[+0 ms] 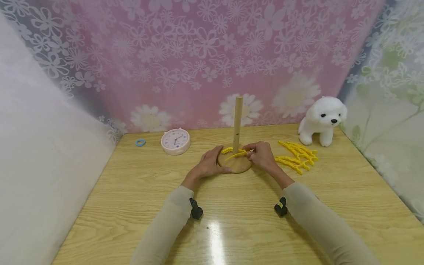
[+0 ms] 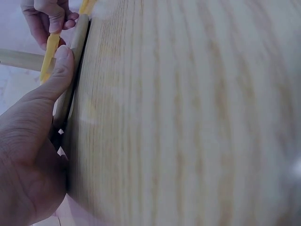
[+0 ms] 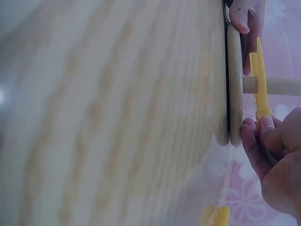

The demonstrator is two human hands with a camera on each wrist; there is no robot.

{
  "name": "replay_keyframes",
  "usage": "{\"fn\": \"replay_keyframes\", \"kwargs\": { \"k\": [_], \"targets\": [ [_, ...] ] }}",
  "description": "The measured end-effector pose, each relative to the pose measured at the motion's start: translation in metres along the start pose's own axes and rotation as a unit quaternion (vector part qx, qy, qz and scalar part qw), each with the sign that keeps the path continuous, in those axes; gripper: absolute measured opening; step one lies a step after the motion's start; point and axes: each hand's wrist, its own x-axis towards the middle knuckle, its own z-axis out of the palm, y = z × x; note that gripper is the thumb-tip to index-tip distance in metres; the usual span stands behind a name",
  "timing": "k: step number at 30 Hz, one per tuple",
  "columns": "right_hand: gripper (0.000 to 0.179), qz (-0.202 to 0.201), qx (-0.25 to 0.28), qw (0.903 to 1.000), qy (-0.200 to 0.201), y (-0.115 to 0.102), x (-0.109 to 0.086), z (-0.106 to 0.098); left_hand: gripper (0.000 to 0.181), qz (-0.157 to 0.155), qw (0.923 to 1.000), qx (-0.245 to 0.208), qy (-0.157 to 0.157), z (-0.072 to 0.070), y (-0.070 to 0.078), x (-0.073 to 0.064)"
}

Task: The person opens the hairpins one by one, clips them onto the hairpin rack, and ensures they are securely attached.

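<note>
A round wooden base [image 1: 239, 168] lies on the table with an upright wooden post [image 1: 237, 121] rising from it. My left hand [image 1: 208, 164] grips the base's left edge, the thumb [image 2: 62, 70] at the near rim. My right hand [image 1: 262, 156] pinches the right end of a yellow plastic branch piece [image 3: 262, 94] between thumb and fingers. Low over the base, yellow strips lie on both sides of the post, one in front and one behind. The right fingertips are close to the base's right rim.
More yellow branch pieces [image 1: 298, 155] lie right of the right hand. Behind them stands a white plush dog [image 1: 322, 119]. A pink clock [image 1: 175, 141] and a blue ring [image 1: 140, 142] are at the back left. A floral curtain [image 1: 198, 66] hangs behind the table.
</note>
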Motion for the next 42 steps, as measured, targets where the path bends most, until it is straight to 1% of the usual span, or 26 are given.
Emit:
{"fn": "replay_keyframes", "kwargs": {
  "k": [6, 11, 19, 26, 30, 35, 42],
  "targets": [
    [0.025, -0.003, -0.007, 0.9999, -0.006, 0.0, -0.002, -0.001, 0.108, 0.0, 1.0, -0.003, -0.002, -0.001, 0.001, -0.002],
    [0.027, -0.014, -0.011, 0.9997, -0.016, 0.001, -0.003, -0.002, 0.108, -0.006, 1.0, -0.004, -0.002, 0.0, 0.0, -0.002],
    [0.03, -0.02, -0.046, 0.9979, -0.041, 0.003, -0.004, -0.009, 0.108, -0.007, 0.9998, -0.02, 0.001, -0.003, 0.0, -0.002],
    [0.032, -0.004, -0.01, 0.9972, -0.074, 0.004, -0.009, -0.012, 0.109, -0.006, 0.9998, -0.016, -0.003, -0.001, -0.001, -0.001],
    [0.035, 0.001, 0.0, 0.9962, -0.087, 0.007, -0.01, -0.012, 0.11, -0.012, 0.9998, -0.014, -0.01, 0.001, -0.002, 0.0],
    [0.042, -0.006, -0.001, 0.9964, -0.085, 0.01, -0.012, -0.013, 0.109, -0.008, 0.9998, -0.019, -0.007, 0.001, 0.0, -0.001],
    [0.049, 0.003, -0.001, 0.9976, -0.069, 0.011, -0.019, -0.021, 0.108, -0.008, 1.0, -0.002, -0.005, 0.001, -0.001, 0.001]
  ]
}}
